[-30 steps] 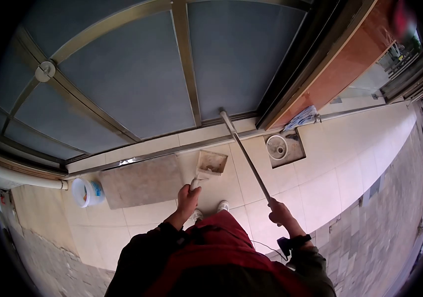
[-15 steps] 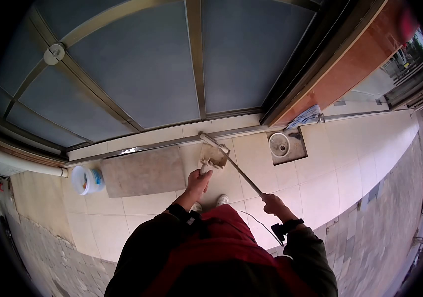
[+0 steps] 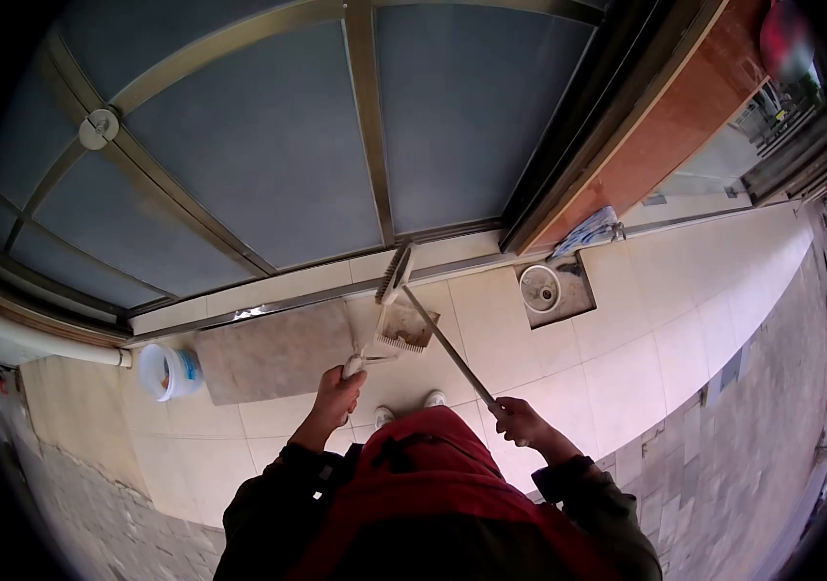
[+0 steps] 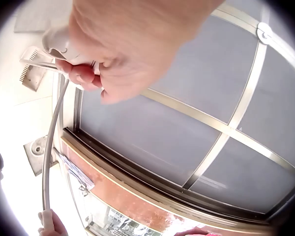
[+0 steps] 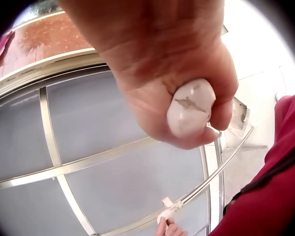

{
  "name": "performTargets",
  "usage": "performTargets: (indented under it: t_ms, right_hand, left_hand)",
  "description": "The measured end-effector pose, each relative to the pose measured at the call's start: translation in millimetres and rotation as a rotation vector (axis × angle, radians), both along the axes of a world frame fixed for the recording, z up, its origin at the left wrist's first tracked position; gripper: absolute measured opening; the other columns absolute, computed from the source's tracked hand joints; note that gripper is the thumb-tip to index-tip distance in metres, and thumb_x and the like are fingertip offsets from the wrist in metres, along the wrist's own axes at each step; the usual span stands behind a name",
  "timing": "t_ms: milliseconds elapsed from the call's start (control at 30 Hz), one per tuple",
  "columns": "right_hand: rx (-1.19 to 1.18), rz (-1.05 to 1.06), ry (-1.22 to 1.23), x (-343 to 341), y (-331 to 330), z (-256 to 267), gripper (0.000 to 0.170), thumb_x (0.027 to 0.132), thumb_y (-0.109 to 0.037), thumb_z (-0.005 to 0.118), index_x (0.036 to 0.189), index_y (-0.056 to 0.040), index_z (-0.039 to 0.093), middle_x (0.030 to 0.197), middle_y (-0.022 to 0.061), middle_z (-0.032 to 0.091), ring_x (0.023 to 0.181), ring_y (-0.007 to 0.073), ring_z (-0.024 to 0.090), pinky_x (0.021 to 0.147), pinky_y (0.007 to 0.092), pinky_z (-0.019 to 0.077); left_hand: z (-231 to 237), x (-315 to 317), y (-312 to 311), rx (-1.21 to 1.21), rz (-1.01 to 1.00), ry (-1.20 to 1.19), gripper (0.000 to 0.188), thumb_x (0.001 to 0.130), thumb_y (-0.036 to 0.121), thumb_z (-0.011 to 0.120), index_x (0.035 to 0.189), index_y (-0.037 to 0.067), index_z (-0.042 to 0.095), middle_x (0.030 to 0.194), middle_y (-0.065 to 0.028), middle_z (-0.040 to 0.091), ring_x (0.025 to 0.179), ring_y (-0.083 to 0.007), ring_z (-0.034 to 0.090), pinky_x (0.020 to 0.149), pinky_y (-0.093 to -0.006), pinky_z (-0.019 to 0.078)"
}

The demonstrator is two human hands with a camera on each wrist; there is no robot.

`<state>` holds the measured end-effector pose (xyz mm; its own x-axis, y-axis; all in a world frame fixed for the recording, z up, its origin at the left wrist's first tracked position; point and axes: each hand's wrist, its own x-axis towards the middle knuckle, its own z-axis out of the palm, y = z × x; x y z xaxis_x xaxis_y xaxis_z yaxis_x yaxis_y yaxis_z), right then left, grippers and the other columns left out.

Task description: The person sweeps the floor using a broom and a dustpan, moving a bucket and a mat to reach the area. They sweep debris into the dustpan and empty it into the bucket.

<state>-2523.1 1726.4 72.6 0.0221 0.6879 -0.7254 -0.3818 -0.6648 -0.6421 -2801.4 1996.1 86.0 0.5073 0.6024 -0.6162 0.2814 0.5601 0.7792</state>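
Observation:
My left hand grips the pale handle of a long-handled dustpan, whose toothed edge faces me. My right hand holds a broom pole near its top end. The broom head is at the far side of the dustpan, overlapping its back edge, with dark bristles turned to the left. In the right wrist view, the fingers wrap round the pole's white end cap. The left wrist view shows the fingers curled at the dustpan handle.
A metal sill runs below the glass door. On the left are a grey mat and a white bucket. To the right, a round white drain sits in a dark square, near a blue-striped cloth.
The broom head swept from the sill by the door toward the dustpan, then turned so its bristles face left. Both hands shifted, the left one now further left and nearer my body than half a second ago.

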Motion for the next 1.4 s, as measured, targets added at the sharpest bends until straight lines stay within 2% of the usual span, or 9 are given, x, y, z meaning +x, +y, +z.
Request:
performTargets:
  t_ms: [167,233,367,467,500,967,1167,1233,1400]
  right_hand:
    - [1.142,0.078,-0.939,12.3,87.8,-80.5,0.020,0.070,-0.001,0.065,0.086,-0.0110,0.058,0.072,0.0080,0.056,0.065,0.0259,0.057,0.058,0.0361,0.0480]
    - [1.170,0.061,-1.137,17.4,107.2,-101.1,0.021,0.065,-0.001,0.067,0.081,-0.0115,0.059,0.075,0.0088,0.058,0.074,0.0309,0.059,0.068,0.0402,0.0500]
    - [0.983,0.001,-1.245,42.9,82.4,-121.1,0.025,0.064,0.002,0.068,0.082,-0.0115,0.059,0.086,0.0055,0.061,0.091,0.0330,0.060,0.078,0.0395,0.0501]
    - [0.710,0.120,-1.262,69.5,69.4,-137.5,0.024,0.064,0.002,0.067,0.082,-0.0113,0.058,0.082,0.0089,0.060,0.079,0.0328,0.061,0.068,0.0378,0.0503]
    - [0.913,-0.130,-1.235,69.2,68.9,-135.6,0.024,0.067,0.002,0.065,0.085,-0.0114,0.057,0.079,0.0114,0.057,0.069,0.0330,0.058,0.061,0.0378,0.0485]
    - [0.465,-0.041,-0.995,0.3,-70.0,-97.0,0.003,0.075,-0.008,0.058,0.076,-0.0046,0.057,0.076,0.0111,0.060,0.072,0.0310,0.057,0.074,0.0387,0.0486]
    - [0.589,0.083,-1.042,-53.1,-142.7,-120.2,0.039,0.091,-0.038,0.041,0.070,-0.0087,0.057,0.077,0.0056,0.059,0.077,0.0291,0.059,0.092,0.0440,0.0408]
    - [0.299,-0.294,-0.826,-74.5,-145.7,-107.2,0.039,0.091,-0.039,0.043,0.071,-0.0078,0.055,0.078,0.0051,0.059,0.076,0.0253,0.060,0.088,0.0420,0.0432]
    - [0.312,-0.451,-0.625,-55.1,-159.1,-103.6,0.007,0.082,-0.010,0.054,0.080,-0.0024,0.055,0.073,0.0016,0.051,0.061,0.0114,0.054,0.055,0.0260,0.0463]
  left_hand:
    - [25.4,-21.1,-13.6,0.086,-0.169,0.125,0.023,0.085,0.023,0.063,0.080,0.003,0.051,0.059,0.0004,0.048,0.044,-0.0068,0.042,0.038,-0.0248,0.0328]
    - [38.3,-25.0,-15.2,0.120,-0.216,0.178,0.024,0.085,0.024,0.063,0.081,0.003,0.052,0.059,0.0005,0.048,0.044,-0.0070,0.042,0.038,-0.0251,0.0334]
    - [55.0,-28.7,-16.5,0.186,-0.306,0.297,0.026,0.083,0.025,0.064,0.079,0.002,0.053,0.059,0.0002,0.049,0.046,-0.0077,0.044,0.040,-0.0261,0.0353]
    - [48.4,-35.0,-17.9,0.250,-0.347,0.318,0.027,0.083,0.026,0.065,0.077,0.002,0.053,0.058,0.0001,0.050,0.047,-0.0082,0.045,0.041,-0.0265,0.0360]
    - [49.0,-34.6,-17.9,0.265,-0.354,0.311,0.027,0.083,0.026,0.065,0.078,0.002,0.053,0.058,0.0002,0.050,0.047,-0.0082,0.045,0.041,-0.0264,0.0360]
    - [38.6,21.8,11.9,0.306,-0.573,0.100,0.026,0.084,0.025,0.064,0.075,0.002,0.053,0.057,0.0010,0.049,0.046,-0.0060,0.044,0.040,-0.0256,0.0348]
    - [26.8,43.4,19.2,0.283,-0.716,0.052,0.024,0.083,0.021,0.065,0.075,0.002,0.052,0.057,0.0000,0.049,0.048,-0.0070,0.045,0.043,-0.0266,0.0366]
    - [10.0,53.9,20.4,0.351,-0.811,0.025,0.025,0.083,0.020,0.065,0.075,0.001,0.052,0.057,-0.0012,0.049,0.050,-0.0082,0.045,0.045,-0.0275,0.0376]
    - [-10.8,88.4,8.6,0.558,-0.940,0.000,0.025,0.083,0.018,0.065,0.073,0.000,0.051,0.057,-0.0029,0.049,0.052,-0.0104,0.046,0.048,-0.0293,0.0384]
